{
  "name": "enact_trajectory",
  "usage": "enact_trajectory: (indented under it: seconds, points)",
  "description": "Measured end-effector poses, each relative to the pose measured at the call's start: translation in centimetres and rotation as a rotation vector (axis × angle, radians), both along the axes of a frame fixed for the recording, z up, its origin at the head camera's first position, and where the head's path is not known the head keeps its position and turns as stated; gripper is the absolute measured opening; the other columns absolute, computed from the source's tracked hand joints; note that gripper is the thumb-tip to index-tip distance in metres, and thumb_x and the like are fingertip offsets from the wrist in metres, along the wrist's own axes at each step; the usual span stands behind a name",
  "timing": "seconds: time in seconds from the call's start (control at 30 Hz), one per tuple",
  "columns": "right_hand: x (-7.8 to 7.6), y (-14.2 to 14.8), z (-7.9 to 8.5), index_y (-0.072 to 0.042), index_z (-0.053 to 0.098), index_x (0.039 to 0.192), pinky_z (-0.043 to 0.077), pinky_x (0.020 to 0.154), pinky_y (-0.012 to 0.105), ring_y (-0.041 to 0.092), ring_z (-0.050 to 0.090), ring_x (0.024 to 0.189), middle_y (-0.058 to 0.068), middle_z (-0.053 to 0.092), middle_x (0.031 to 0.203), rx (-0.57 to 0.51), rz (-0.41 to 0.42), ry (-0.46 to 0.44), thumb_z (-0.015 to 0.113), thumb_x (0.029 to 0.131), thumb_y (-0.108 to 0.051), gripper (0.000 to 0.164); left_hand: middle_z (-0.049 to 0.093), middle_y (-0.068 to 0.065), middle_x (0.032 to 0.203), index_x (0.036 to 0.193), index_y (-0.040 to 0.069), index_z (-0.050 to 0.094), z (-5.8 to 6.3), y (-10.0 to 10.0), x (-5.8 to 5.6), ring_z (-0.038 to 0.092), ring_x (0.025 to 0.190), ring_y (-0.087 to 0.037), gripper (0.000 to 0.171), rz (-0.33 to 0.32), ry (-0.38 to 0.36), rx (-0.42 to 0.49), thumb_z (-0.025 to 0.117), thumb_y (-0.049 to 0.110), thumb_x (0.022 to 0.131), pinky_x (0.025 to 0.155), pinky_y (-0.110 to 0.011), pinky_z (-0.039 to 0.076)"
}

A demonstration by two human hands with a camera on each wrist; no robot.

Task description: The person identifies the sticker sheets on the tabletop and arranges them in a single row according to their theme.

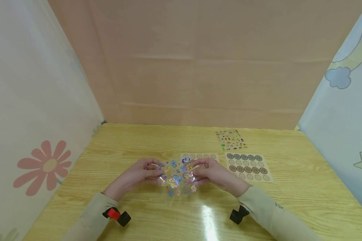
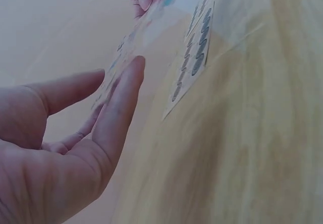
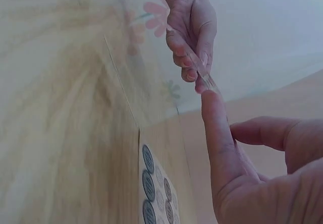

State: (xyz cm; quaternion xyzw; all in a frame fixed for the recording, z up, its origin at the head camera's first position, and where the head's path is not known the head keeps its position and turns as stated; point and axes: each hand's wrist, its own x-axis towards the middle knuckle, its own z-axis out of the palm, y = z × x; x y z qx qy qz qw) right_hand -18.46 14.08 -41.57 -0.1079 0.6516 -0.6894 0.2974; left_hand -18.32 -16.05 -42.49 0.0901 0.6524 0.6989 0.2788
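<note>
Both hands hold a clear sticker sheet (image 1: pixel 174 181) with small colourful cartoon figures, raised over the table in the head view. My left hand (image 1: pixel 144 172) pinches its left edge between thumb and fingers. At the opposite edge, my right hand (image 1: pixel 210 173) has the same kind of pinch. Seen from the left wrist, the sheet (image 2: pixel 144 27) is nearly edge-on, running from the left fingertips up to the right hand. Behind the sheet, partly covered by it and the right hand, a beige sheet of round stickers (image 1: pixel 199 156) lies on the table.
A second beige sheet with rows of round dark and pale stickers (image 1: pixel 248 167) lies right of the hands. Farther back is a clear sheet of tiny coloured stickers (image 1: pixel 230 140). The wood-grain table (image 1: pixel 132 140) meets a tan back wall (image 1: pixel 193 83) and patterned side curtains (image 1: pixel 36 100).
</note>
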Motion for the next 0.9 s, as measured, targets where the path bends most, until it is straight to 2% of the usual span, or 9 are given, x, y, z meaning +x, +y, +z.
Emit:
enact_trajectory:
  seconds: [0.13, 0.2, 0.43, 0.67, 0.9]
  points:
    - [0.9, -1.2, -0.1, 0.013, 0.048, 0.12, 0.058, 0.073, 0.035, 0.027, 0.07, 0.079, 0.018, 0.068, 0.086, -0.025, -0.004, -0.024, 0.056, 0.091, 0.003, 0.032, 0.063, -0.016, 0.098, 0.124, -0.01, 0.04, -0.1, -1.0, 1.3, 0.066, 0.092, -0.027, 0.039, 0.003, -0.032, 0.012, 0.061, 0.0, 0.092, 0.083, -0.042, 0.055]
    - [1.3, -1.9, -0.3, 0.013, 0.048, 0.121, 0.058, 0.073, 0.035, 0.026, 0.07, 0.079, 0.018, 0.069, 0.089, -0.026, -0.003, -0.037, 0.057, 0.091, 0.003, 0.033, 0.062, -0.014, 0.095, 0.123, -0.01, 0.039, -0.2, -1.8, 2.0, 0.066, 0.091, -0.027, 0.039, 0.008, -0.017, 0.002, 0.06, -0.002, 0.092, 0.082, -0.041, 0.056]
    - [3.1, -4.2, -1.3, 0.01, 0.051, 0.115, 0.058, 0.073, 0.039, 0.027, 0.07, 0.077, 0.023, 0.068, 0.094, -0.038, 0.007, -0.107, 0.06, 0.089, 0.004, 0.028, 0.06, -0.014, 0.094, 0.124, -0.013, 0.039, -0.3, -4.0, 4.1, 0.067, 0.088, -0.027, 0.04, 0.063, -0.029, -0.05, 0.061, -0.004, 0.091, 0.081, -0.041, 0.056]
    - [4.2, -5.7, -2.0, 0.01, 0.05, 0.114, 0.057, 0.078, 0.04, 0.029, 0.069, 0.081, 0.024, 0.067, 0.095, -0.087, 0.057, -0.181, 0.056, 0.09, 0.008, 0.025, 0.06, -0.017, 0.098, 0.123, -0.013, 0.043, -1.0, -5.4, 5.3, 0.066, 0.089, -0.028, 0.042, 0.109, 0.006, -0.101, 0.065, -0.002, 0.089, 0.08, -0.041, 0.057]
    - [4.7, -6.9, -2.4, 0.012, 0.052, 0.113, 0.054, 0.085, 0.042, 0.03, 0.067, 0.09, 0.024, 0.065, 0.101, -0.147, 0.142, -0.254, 0.054, 0.091, 0.002, 0.024, 0.062, -0.015, 0.096, 0.12, -0.014, 0.047, -1.3, -6.9, 6.2, 0.066, 0.086, -0.028, 0.038, 0.163, 0.02, -0.159, 0.065, -0.003, 0.088, 0.078, -0.04, 0.057]
